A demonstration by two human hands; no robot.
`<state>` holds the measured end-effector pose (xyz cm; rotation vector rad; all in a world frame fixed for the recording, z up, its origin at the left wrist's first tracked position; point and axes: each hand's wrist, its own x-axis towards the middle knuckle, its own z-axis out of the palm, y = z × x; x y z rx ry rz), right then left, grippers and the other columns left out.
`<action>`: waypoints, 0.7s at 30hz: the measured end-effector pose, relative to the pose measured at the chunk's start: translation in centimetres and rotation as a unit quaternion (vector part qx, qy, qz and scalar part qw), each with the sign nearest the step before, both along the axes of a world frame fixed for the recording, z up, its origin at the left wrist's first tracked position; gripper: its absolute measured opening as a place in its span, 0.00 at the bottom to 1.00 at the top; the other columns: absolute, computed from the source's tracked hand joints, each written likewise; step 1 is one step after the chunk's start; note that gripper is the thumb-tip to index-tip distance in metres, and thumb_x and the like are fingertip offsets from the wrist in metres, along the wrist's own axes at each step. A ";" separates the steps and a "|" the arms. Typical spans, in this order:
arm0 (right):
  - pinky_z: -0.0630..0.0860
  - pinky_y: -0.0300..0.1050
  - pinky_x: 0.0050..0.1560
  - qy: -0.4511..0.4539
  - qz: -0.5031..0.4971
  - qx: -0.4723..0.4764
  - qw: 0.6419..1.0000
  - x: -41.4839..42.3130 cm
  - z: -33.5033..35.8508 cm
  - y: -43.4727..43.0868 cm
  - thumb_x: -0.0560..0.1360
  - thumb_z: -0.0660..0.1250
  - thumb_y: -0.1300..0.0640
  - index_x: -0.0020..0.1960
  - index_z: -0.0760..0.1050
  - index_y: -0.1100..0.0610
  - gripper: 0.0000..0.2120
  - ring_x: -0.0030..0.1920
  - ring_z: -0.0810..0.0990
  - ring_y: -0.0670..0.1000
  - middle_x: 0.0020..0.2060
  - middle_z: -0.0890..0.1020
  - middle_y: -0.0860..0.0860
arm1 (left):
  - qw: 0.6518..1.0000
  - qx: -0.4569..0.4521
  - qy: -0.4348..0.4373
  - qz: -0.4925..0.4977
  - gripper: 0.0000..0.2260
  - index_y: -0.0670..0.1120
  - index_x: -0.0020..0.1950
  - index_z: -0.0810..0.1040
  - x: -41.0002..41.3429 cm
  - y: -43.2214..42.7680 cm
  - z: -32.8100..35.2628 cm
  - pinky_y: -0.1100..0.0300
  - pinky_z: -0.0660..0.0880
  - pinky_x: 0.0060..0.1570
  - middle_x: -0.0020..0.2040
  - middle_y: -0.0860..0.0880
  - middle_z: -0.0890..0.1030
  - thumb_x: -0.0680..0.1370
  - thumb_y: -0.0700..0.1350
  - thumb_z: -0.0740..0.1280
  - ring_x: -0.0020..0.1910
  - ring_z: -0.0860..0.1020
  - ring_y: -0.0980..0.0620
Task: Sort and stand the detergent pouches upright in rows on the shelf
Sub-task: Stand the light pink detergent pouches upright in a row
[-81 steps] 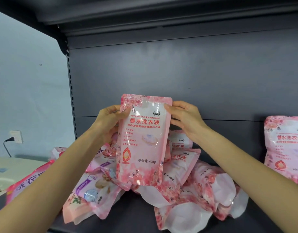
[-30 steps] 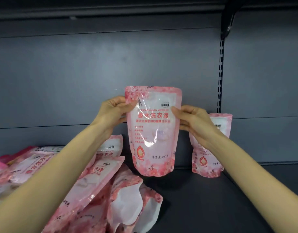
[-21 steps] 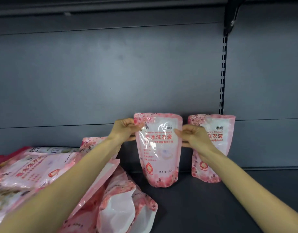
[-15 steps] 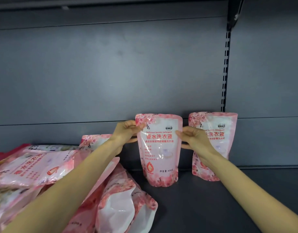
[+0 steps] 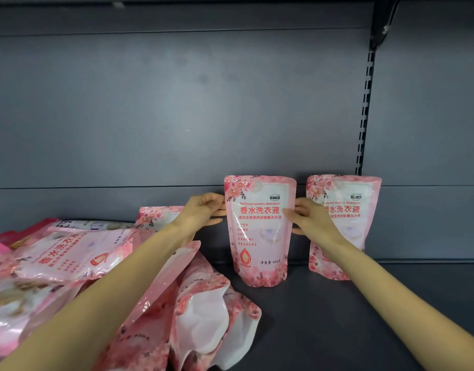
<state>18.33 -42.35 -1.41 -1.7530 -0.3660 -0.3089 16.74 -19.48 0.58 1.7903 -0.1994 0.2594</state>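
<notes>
A pink flowered detergent pouch (image 5: 260,236) stands upright on the dark shelf (image 5: 337,317), near the back panel. My left hand (image 5: 203,210) holds its left edge and my right hand (image 5: 308,218) holds its right edge, thumb on the front. A second identical pouch (image 5: 356,199) stands upright just to the right, partly hidden by my right wrist. To the left lies a loose pile of pink pouches (image 5: 198,311), flat and overlapping, under my left forearm.
Grey back panel (image 5: 177,116) rises behind the pouches. A slotted upright (image 5: 364,116) runs down the back at the right, above the second pouch. Bare shelf surface shows in front of and to the right of the standing pouches.
Both hands carried the pouch rightward from the pile and lowered it until its base rests on the shelf beside the standing pouch. My hands have slid slightly down its sides.
</notes>
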 end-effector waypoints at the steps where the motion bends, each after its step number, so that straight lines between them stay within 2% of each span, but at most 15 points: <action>1: 0.78 0.43 0.47 -0.001 -0.011 -0.020 1.000 -0.1 -0.1 0.0 0.78 0.63 0.61 0.54 0.73 0.58 0.06 0.49 0.79 0.48 0.46 0.80 0.48 | 0.999 0.031 -0.004 0.007 0.11 0.41 0.59 0.75 -0.1 0.2 0.0 0.65 0.73 0.51 0.55 0.44 0.80 0.82 0.40 0.56 0.54 0.77 0.50; 3: 0.77 0.48 0.52 -0.010 -0.035 -0.065 0.997 -0.5 -0.3 0.1 0.78 0.62 0.58 0.58 0.71 0.58 0.09 0.51 0.78 0.50 0.50 0.80 0.50 | 0.995 0.096 -0.021 0.021 0.11 0.40 0.60 0.74 -0.5 0.7 -0.1 0.66 0.72 0.52 0.57 0.44 0.79 0.81 0.39 0.57 0.54 0.76 0.51; 6: 0.73 0.44 0.51 -0.025 -0.051 -0.109 0.992 -1.2 -0.5 0.3 0.79 0.61 0.57 0.64 0.69 0.59 0.14 0.51 0.76 0.49 0.50 0.78 0.50 | 0.979 0.191 -0.057 0.039 0.12 0.41 0.62 0.75 -1.0 1.7 -0.4 0.61 0.69 0.61 0.58 0.45 0.79 0.80 0.40 0.59 0.58 0.76 0.51; 9: 0.75 0.46 0.53 -0.017 -0.053 -0.106 0.993 -1.9 -0.4 0.6 0.79 0.61 0.56 0.65 0.67 0.59 0.16 0.52 0.75 0.49 0.51 0.77 0.50 | 0.971 0.229 -0.064 0.029 0.13 0.41 0.64 0.73 -2.0 2.2 -0.4 0.62 0.66 0.63 0.60 0.47 0.77 0.80 0.41 0.59 0.61 0.74 0.52; 12: 0.78 0.49 0.50 0.008 -0.054 -0.053 0.997 -2.5 -0.1 1.1 0.78 0.62 0.59 0.60 0.68 0.59 0.12 0.51 0.76 0.51 0.51 0.77 0.53 | 0.969 0.241 -0.058 0.010 0.14 0.43 0.66 0.72 -2.8 2.5 -0.4 0.65 0.65 0.61 0.63 0.48 0.76 0.81 0.42 0.59 0.63 0.73 0.52; 15: 0.77 0.42 0.41 0.017 -0.058 -0.007 0.998 -3.0 0.2 1.5 0.76 0.65 0.62 0.55 0.68 0.61 0.09 0.48 0.77 0.52 0.48 0.77 0.54 | 0.969 0.242 -0.059 0.013 0.16 0.43 0.67 0.70 -3.2 2.7 -0.5 0.67 0.66 0.57 0.63 0.49 0.75 0.80 0.42 0.61 0.63 0.73 0.52; 18: 0.77 0.41 0.39 0.021 -0.063 0.003 0.998 -3.5 0.1 1.6 0.75 0.66 0.63 0.52 0.69 0.61 0.09 0.43 0.78 0.48 0.42 0.78 0.51 | 0.971 0.222 -0.069 0.047 0.19 0.41 0.69 0.67 -3.4 2.8 -0.2 0.66 0.67 0.55 0.63 0.45 0.75 0.79 0.42 0.63 0.62 0.74 0.49; 21: 0.78 0.40 0.37 0.019 -0.067 0.024 0.997 -3.9 -0.1 1.7 0.74 0.67 0.64 0.46 0.70 0.59 0.05 0.40 0.79 0.47 0.40 0.79 0.50 | 0.975 0.205 -0.063 0.056 0.18 0.40 0.68 0.69 -3.0 2.5 0.5 0.62 0.69 0.59 0.61 0.43 0.77 0.78 0.40 0.64 0.61 0.75 0.47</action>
